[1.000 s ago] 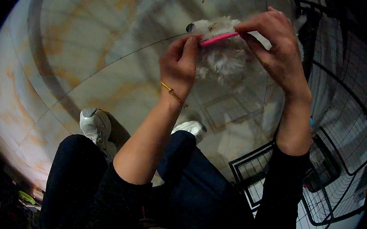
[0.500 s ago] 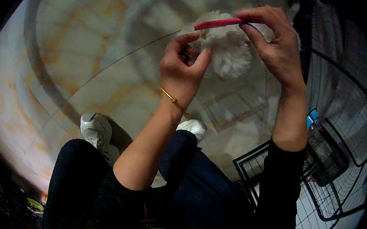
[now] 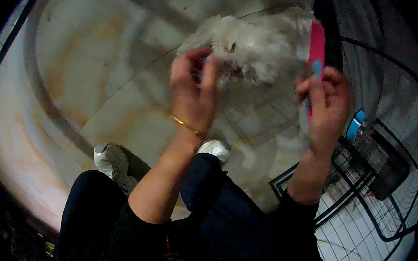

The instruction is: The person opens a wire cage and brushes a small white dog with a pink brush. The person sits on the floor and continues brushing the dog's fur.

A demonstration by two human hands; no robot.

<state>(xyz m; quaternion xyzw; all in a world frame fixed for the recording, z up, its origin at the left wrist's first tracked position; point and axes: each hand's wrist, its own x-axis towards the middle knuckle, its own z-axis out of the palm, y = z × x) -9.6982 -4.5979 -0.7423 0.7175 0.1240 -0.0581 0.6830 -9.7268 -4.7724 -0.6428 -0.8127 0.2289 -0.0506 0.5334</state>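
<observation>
A fluffy white dog (image 3: pixel 256 40) is on the floor in front of me, its dark eye and muzzle partly visible. My left hand (image 3: pixel 193 87), blurred by motion and wearing a gold bangle (image 3: pixel 188 126), is beside the dog's head. Its thumb and curled fingers stand apart, with nothing visible between them. To the dog's right, my right hand (image 3: pixel 328 103) is closed around a long flat pink comb (image 3: pixel 318 40) with a light blue part near the grip. The comb points upward, away from the fur; its teeth cannot be made out.
Black wire racks or cage panels (image 3: pixel 358 183) stand at the right, with a bright blue object (image 3: pixel 356 124) among them. My white shoes (image 3: pixel 111 160) rest on the marbled tile floor (image 3: pixel 74 76). A dark upright post (image 3: pixel 330 12) stands behind the comb.
My right hand has pulled down and back from above the dog, turning the comb from nearly level to upright. My left hand has shifted slightly left, and more of the dog shows.
</observation>
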